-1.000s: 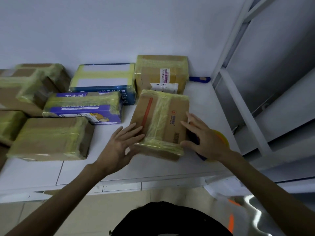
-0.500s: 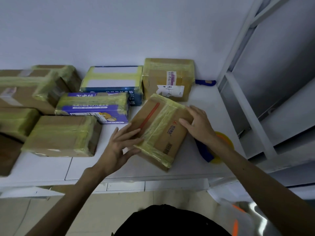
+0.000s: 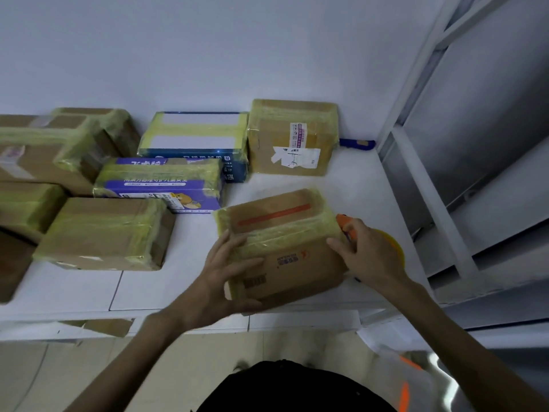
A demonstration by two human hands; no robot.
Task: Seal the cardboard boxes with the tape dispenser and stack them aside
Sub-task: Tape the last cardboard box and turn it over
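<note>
Head view showed the left hand [image 3: 225, 275] clasping the near-left corner of the cardboard box [image 3: 285, 248]. Its fingers [image 3: 237, 251] lay spread and fairly straight across the taped top, and its thumb ran along the near face below, so the corner sat pinched between them. The left forearm rose from the lower left, wrist bent slightly inward. The right hand [image 3: 371, 257] held the box's opposite end, its thumb pressed on the top edge and its fingers curled down over the right side. That forearm came in from the lower right. Both hands were a little blurred.

The box rested on the white table [image 3: 178, 286] close to the front edge, turned at a slight angle, with yellowish tape wrapped across its top and a red stripe along its far part. Just behind the right hand, touching or nearly touching the box's right side, lay the tape dispenser [image 3: 393, 242], mostly hidden, with a yellow roll and an orange part showing.

Further out, taped boxes were gathered toward the wall: a brown box [image 3: 107, 233] to the left, a purple box [image 3: 160, 182] behind it, a blue box [image 3: 193, 141], and a labelled brown box [image 3: 292, 138] against the wall. A white shelf frame [image 3: 430, 203] stood to the right.
</note>
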